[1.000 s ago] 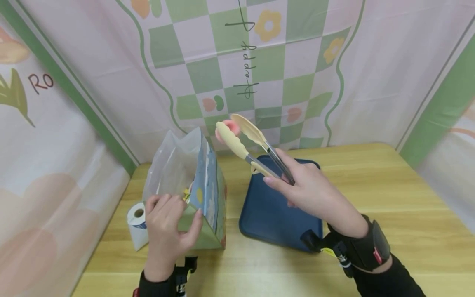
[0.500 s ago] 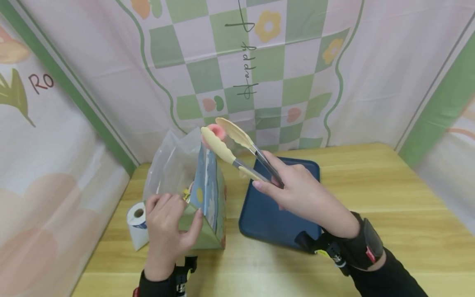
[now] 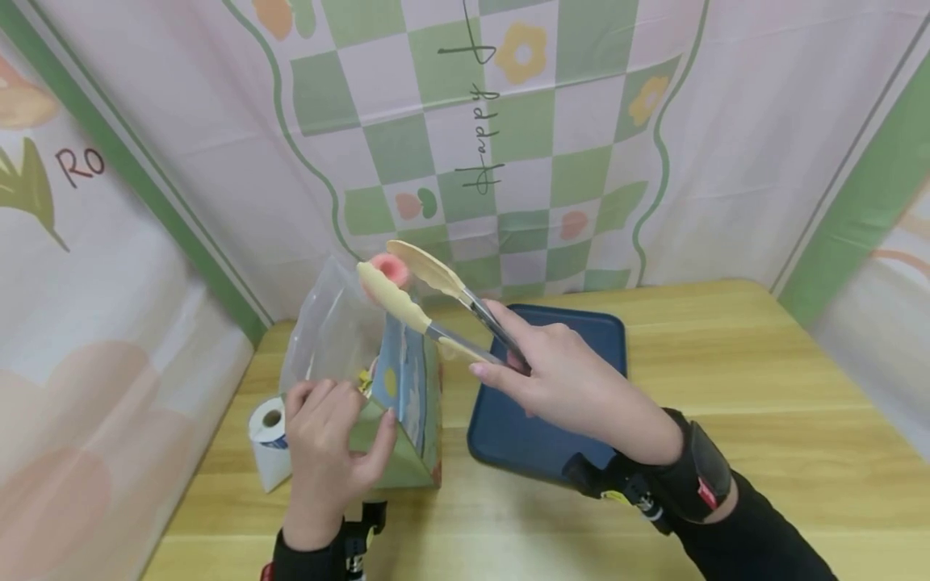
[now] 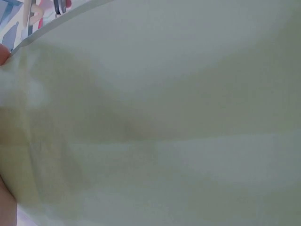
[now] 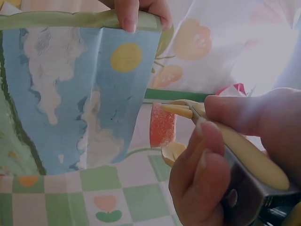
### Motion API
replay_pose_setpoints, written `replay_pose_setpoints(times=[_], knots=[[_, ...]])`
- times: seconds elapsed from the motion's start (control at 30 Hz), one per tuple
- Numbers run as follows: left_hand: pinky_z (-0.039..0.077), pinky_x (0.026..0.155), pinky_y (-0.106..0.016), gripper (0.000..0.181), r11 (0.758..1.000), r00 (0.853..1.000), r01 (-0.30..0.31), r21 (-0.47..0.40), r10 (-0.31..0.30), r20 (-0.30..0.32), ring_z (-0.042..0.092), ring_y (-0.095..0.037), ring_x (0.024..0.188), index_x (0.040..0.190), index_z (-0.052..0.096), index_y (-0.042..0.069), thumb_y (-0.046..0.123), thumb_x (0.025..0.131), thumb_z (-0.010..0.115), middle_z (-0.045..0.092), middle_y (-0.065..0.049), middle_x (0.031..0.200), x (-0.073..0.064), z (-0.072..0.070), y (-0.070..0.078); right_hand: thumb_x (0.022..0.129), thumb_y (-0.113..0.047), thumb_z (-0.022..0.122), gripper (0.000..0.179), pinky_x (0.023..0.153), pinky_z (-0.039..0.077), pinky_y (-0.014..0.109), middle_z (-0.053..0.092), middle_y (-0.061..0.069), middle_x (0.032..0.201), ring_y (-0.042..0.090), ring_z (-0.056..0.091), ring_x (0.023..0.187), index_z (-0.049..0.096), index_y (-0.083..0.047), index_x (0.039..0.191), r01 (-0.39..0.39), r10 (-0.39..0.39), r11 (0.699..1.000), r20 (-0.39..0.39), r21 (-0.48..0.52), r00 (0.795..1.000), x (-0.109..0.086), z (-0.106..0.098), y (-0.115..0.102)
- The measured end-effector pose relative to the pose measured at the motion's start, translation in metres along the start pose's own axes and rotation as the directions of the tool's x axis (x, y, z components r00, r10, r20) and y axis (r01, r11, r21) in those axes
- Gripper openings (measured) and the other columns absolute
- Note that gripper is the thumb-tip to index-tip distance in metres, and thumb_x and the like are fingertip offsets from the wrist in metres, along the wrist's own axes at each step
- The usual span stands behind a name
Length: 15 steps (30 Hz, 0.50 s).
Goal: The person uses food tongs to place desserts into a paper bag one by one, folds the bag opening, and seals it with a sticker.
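Note:
My right hand [image 3: 567,379] grips metal tongs with pale yellow tips [image 3: 395,300]. Between the tips sits a pink ring-shaped piece [image 3: 393,266], whose surface looks grainy and sugar-coated in the right wrist view. Tongs and ring overlap the upper back of an opened paper bag [image 3: 392,452], printed with blue sky and clouds. My left hand [image 3: 327,444] holds the bag's near rim, fingers bent over the edge and thumb spread toward its right corner. Something yellow [image 3: 365,379] shows inside the bag. The bag's pale green wall [image 4: 164,108] fills most of the left wrist view.
A dark blue tray [image 3: 508,436] lies on the wooden table [image 3: 726,387] beneath the right hand. Left of the bag stands a white paper roll [image 3: 269,436]. A printed cloth [image 3: 523,129] hangs close behind the table.
My right hand has carried the tongs and pink ring left and slightly down, from beside the bag to over its upper back edge. The left hand keeps its place on the rim.

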<state>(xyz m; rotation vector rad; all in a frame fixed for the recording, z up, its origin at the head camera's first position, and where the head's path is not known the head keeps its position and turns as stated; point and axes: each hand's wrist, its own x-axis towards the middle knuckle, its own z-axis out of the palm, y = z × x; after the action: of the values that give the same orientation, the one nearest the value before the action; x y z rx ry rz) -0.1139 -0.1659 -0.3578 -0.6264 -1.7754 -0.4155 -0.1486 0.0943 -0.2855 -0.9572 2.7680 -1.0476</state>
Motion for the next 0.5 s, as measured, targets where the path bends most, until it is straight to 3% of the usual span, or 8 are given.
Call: replay_pose_setpoints(times=[0.17,0.5], knots=[[0.028,0.075,-0.04,0.042,1.0,1.0,0.002,-0.002,-0.002,-0.001,0.034,-0.017,0.056,0.061,0.044,0.006,0.033,0.092,0.051,0.04,0.0,0.057,-0.001,0.0,0.0,0.097,-0.041,0.057,0.065,0.051,0.044,0.026,0.052,-0.005,0.062,0.005,0.051,0.046,0.031,-0.018,0.152,0.044,-0.044,0.999,-0.003,0.0,0.999,0.003,0.004,-0.005],[0.029,0.075,-0.04,0.042,1.0,1.0,0.001,0.001,-0.001,0.005,0.035,-0.017,0.056,0.062,0.045,0.006,0.034,0.093,0.051,0.042,0.0,0.057,-0.001,-0.001,-0.001,0.095,-0.043,0.059,0.066,0.048,0.039,0.024,0.046,-0.006,0.062,0.005,0.043,0.048,0.034,-0.019,0.151,0.055,-0.055,0.998,0.008,-0.033,0.998,0.008,0.011,-0.017]])
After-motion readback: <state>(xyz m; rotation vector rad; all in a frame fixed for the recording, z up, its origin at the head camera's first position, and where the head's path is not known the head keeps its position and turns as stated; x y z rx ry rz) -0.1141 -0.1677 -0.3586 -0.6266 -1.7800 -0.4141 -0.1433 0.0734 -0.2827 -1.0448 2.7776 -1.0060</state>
